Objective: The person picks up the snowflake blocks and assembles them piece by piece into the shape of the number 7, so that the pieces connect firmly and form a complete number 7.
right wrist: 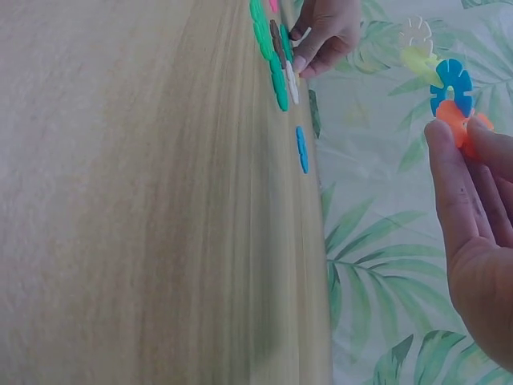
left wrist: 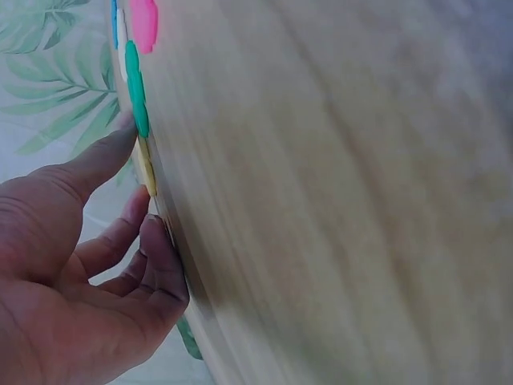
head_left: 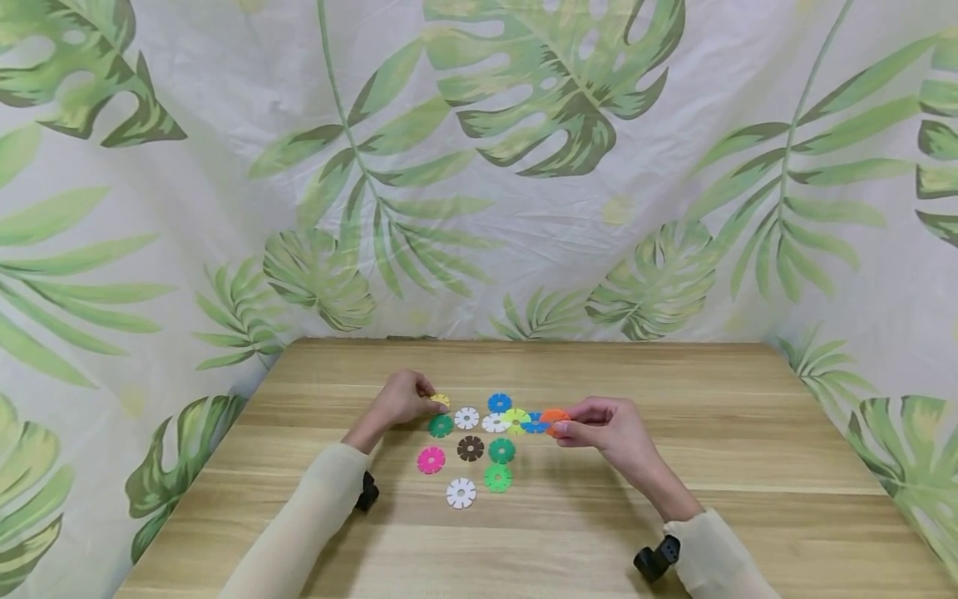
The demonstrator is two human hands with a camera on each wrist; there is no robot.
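Observation:
My right hand (head_left: 621,433) pinches the orange notched plastic disc (right wrist: 454,120) at one end of a linked chain. From it run a blue disc (right wrist: 453,80), a yellow-green disc (head_left: 515,421) and a white disc (right wrist: 416,34); in the right wrist view the chain is raised off the table. My left hand (head_left: 404,398) is at the far left of the loose discs, thumb and finger on the edges of a yellow disc (left wrist: 147,167) lying on the table. A dark green disc (head_left: 441,426) lies right beside that one, near the thumb.
Loose notched discs lie flat between the hands: white (head_left: 467,418), blue (head_left: 500,403), brown (head_left: 470,448), pink (head_left: 431,460), dark green (head_left: 502,451), light green (head_left: 497,477) and another white disc (head_left: 461,493). The wooden table (head_left: 569,549) ends at a leaf-patterned cloth (head_left: 419,249).

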